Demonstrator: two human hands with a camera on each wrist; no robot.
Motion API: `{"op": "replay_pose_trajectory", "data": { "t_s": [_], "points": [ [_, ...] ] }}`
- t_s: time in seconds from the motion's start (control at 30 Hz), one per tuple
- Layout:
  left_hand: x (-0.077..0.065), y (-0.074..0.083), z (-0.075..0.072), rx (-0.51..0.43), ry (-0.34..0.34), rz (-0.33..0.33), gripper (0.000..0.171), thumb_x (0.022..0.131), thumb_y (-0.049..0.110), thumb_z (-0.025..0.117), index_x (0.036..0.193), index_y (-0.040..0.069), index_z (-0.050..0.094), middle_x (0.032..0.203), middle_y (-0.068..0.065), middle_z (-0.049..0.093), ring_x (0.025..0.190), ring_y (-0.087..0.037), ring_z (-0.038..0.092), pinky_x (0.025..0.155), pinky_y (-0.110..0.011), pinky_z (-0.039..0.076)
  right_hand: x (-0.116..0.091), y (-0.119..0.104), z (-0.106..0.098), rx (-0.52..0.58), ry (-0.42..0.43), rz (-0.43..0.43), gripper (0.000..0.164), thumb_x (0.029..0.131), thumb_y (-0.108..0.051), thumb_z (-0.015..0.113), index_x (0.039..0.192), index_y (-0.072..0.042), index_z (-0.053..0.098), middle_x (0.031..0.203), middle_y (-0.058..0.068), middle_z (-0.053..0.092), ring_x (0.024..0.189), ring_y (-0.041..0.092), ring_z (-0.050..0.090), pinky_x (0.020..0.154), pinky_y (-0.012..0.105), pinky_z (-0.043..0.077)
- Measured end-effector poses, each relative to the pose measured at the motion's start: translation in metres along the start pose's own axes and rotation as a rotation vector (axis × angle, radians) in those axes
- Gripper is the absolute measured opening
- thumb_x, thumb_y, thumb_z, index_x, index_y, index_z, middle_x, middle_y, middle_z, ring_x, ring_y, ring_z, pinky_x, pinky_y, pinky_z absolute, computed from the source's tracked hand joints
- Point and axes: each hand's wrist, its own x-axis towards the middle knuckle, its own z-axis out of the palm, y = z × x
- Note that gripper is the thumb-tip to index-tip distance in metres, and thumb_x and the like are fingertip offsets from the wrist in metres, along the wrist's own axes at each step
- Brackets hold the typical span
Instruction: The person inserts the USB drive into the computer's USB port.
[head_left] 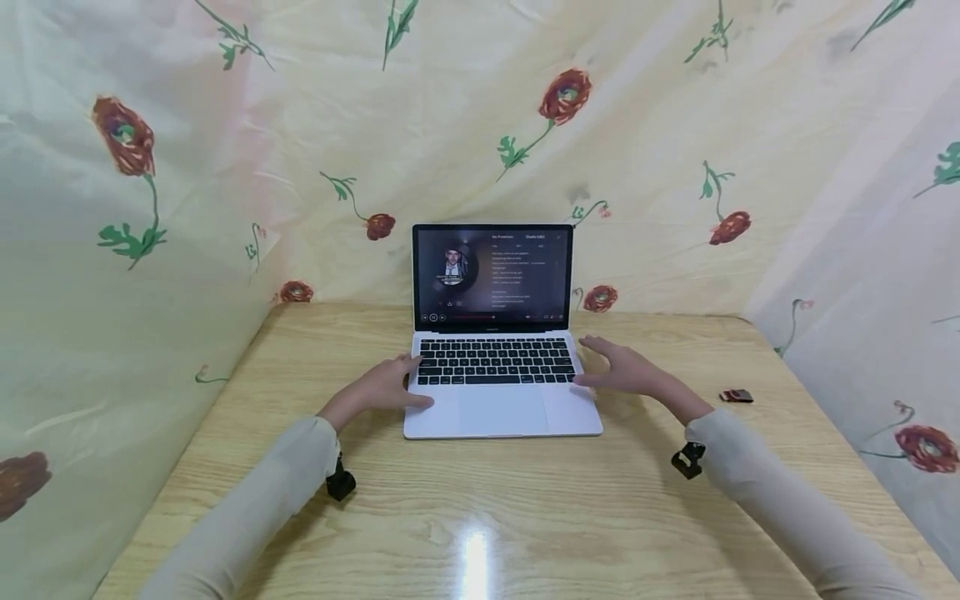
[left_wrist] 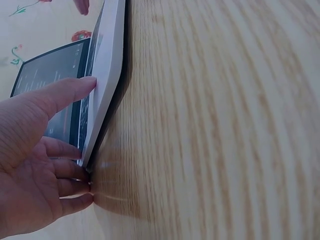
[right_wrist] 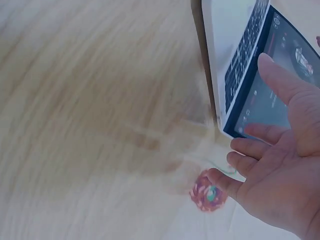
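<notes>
A silver laptop (head_left: 502,411) stands unfolded on the table, its lit screen (head_left: 517,275) showing a music player with a portrait and lines of text. At its left side is my left hand (head_left: 384,385). The left thumb (left_wrist: 70,92) reaches over the palm rest, and the other fingers extend to the laptop's side edge near the tabletop. My right hand (head_left: 621,371) is at the opposite side with fingers spread. In the right wrist view, the right thumb (right_wrist: 280,75) overlaps the screen, palm turned toward the laptop and nothing in its grasp.
A small red and dark USB stick (head_left: 737,396) lies on the wooden table (head_left: 570,517), right of the laptop. Flower-printed cloth (head_left: 450,108) hangs behind the table and along both sides. Black camera mounts (head_left: 341,482) sit at both wrists.
</notes>
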Motion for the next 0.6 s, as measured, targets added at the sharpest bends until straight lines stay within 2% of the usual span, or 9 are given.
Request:
{"op": "replay_pose_trajectory", "data": {
  "t_s": [0.33,0.6],
  "points": [
    [-0.001,0.001,-0.002,-0.003,-0.008,0.001,0.094,0.09,0.045,0.076,0.157,-0.004,0.032,0.163,-0.031,0.026,0.151,-0.043,0.031,0.123,-0.053,0.031,-0.023,0.018,-0.021,0.003,0.03,-0.019,0.085,0.096,-0.045,0.068,0.157,0.003,0.032,0.161,0.033,0.03,0.146,0.054,0.031,0.116,0.068,0.033],
    [0.0,0.0,0.0,-0.012,-0.009,-0.005,0.094,0.089,0.045,0.077,0.157,-0.003,0.032,0.163,-0.03,0.025,0.152,-0.044,0.028,0.123,-0.054,0.03,-0.041,0.04,-0.029,0.022,0.062,-0.042,0.082,0.097,-0.04,0.069,0.156,0.004,0.033,0.16,0.033,0.032,0.145,0.055,0.03,0.115,0.069,0.032]
  ]
}}
